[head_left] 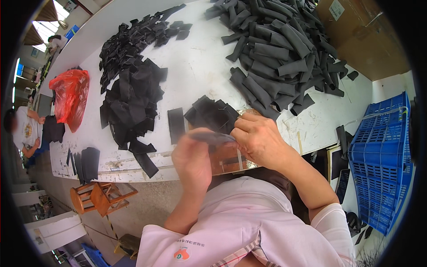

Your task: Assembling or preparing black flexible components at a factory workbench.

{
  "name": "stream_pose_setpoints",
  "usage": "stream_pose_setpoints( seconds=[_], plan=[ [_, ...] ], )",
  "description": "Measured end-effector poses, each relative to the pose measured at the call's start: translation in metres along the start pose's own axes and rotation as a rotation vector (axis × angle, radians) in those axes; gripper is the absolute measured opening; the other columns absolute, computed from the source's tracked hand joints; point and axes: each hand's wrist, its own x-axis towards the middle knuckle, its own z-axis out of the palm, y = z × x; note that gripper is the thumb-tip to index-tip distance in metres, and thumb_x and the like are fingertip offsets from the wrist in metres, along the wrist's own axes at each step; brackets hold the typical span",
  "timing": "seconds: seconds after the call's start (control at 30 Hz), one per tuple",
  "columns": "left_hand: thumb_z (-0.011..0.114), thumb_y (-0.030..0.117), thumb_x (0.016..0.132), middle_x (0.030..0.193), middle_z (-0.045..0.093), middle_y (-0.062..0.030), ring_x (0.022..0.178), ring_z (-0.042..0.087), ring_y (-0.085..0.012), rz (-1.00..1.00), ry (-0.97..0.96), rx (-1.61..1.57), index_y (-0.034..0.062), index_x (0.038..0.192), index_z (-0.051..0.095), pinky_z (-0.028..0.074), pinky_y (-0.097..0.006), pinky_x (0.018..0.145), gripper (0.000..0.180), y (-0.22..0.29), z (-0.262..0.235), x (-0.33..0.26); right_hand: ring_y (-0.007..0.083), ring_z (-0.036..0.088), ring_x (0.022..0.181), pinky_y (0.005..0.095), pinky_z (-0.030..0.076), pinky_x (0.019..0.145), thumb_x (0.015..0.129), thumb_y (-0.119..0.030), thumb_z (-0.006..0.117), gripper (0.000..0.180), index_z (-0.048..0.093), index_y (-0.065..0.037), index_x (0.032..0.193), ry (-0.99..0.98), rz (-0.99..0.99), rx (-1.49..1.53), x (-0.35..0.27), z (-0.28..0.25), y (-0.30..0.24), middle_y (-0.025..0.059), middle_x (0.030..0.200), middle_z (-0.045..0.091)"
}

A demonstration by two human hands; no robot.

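Observation:
My left hand (192, 159) and my right hand (258, 139) together pinch a thin dark fabric strip (212, 137) held edge-on just above the front edge of the white table (195, 66). Right behind the hands lies a small heap of flat black fabric pieces (212, 114), with one single black rectangle (176, 124) beside it. A brown board (229, 160) with tape strips sits under my hands at the table edge.
A big heap of rolled dark fabric tubes (280, 49) fills the far right. Flat black pieces (133, 93) are piled at the left. A red plastic bag (70, 97), a wooden stool (100, 198), a blue crate (382, 160) and another seated person (26, 133) are nearby.

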Motion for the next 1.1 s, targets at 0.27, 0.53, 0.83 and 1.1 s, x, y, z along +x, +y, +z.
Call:
stream_pose_setpoints(
  seconds=[0.27, 0.53, 0.83, 1.1],
  plan=[
    [0.066, 0.003, 0.073, 0.089, 0.058, -0.0137, 0.08, 0.054, -0.0173, -0.044, -0.328, 0.297, -0.001, 0.081, 0.059, 0.047, -0.026, 0.065, 0.011, 0.002, 0.012, 0.022, 0.0261, 0.051, 0.061, 0.0362, 0.042, 0.05, 0.07, -0.015, 0.063, 0.017, 0.053, -0.002, 0.067, 0.089, 0.108, 0.249, -0.014, 0.025, 0.008, 0.0089, 0.063, 0.05],
    [0.065, 0.001, 0.074, 0.078, 0.059, -0.0079, 0.068, 0.053, -0.0117, 0.155, -0.326, 0.639, -0.0027, 0.085, 0.057, 0.042, -0.021, 0.064, 0.014, 0.0, 0.019, 0.018, 0.0311, 0.052, 0.064, 0.039, 0.043, 0.053, 0.071, -0.01, 0.057, 0.01, 0.051, -0.001, 0.07, 0.061, 0.179, 0.363, -0.022, 0.039, 0.016, 0.0129, 0.066, 0.053],
    [0.054, 0.017, 0.084, 0.084, 0.059, -0.0121, 0.086, 0.052, -0.0256, 0.021, -0.143, -0.109, 0.0017, 0.088, 0.057, 0.04, -0.039, 0.082, 0.016, -0.013, -0.004, 0.013, 0.0277, 0.052, 0.056, 0.0377, 0.041, 0.048, 0.072, -0.021, 0.063, 0.026, 0.049, -0.002, 0.061, 0.045, 0.103, 0.241, -0.01, 0.034, 0.008, 0.01, 0.06, 0.05],
    [0.054, 0.012, 0.084, 0.09, 0.059, -0.0144, 0.087, 0.054, -0.0212, 0.062, -0.183, 0.04, -0.0035, 0.085, 0.058, 0.041, -0.033, 0.083, 0.016, -0.006, -0.008, 0.011, 0.0298, 0.05, 0.055, 0.038, 0.039, 0.047, 0.075, -0.014, 0.061, 0.018, 0.05, -0.001, 0.068, 0.039, 0.111, 0.284, -0.02, 0.029, 0.005, 0.0113, 0.06, 0.05]
  ],
)
